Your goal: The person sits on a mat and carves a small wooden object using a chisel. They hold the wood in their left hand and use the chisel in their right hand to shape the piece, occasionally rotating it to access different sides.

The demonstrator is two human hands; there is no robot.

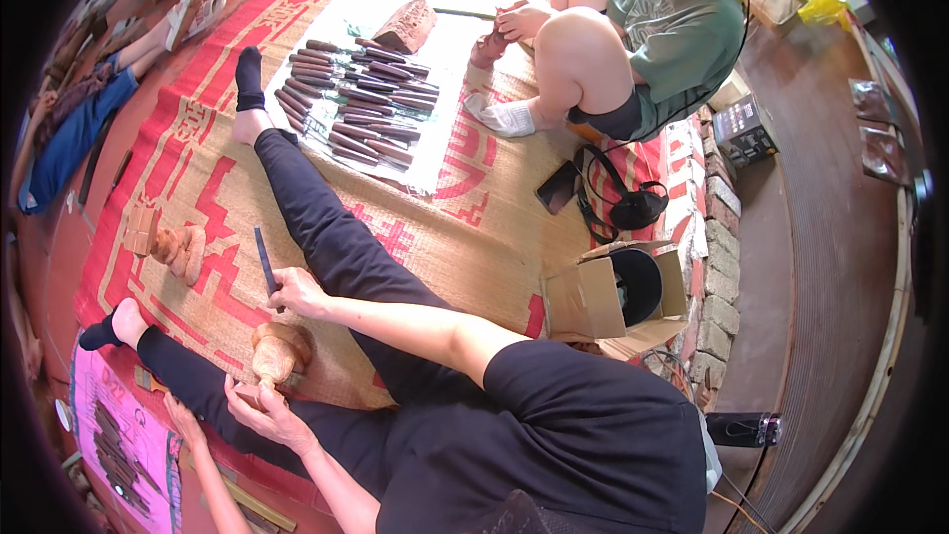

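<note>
My right hand [299, 294] is closed around a slim, dark carving chisel [265, 262], held upright above the mat. Below it, my left hand [269, 417] grips a pale wooden carving [279, 354] by its narrow end, close over my lower leg. A small reddish-brown block shows at the fingers of that hand; whether it is part of the carving, I cannot tell. The chisel and the carving are apart. Another wooden carving [180, 252] lies farther left on the mat.
Rows of dark-handled chisels [371, 104] and a rough wood block [406, 26] lie on a white sheet. At upper right a seated person holds a reddish carving [488, 47]. Headphones [638, 206], a phone [560, 187] and a cardboard box [583, 299] stand rightward. Another person's hand [185, 420] rests near my left leg.
</note>
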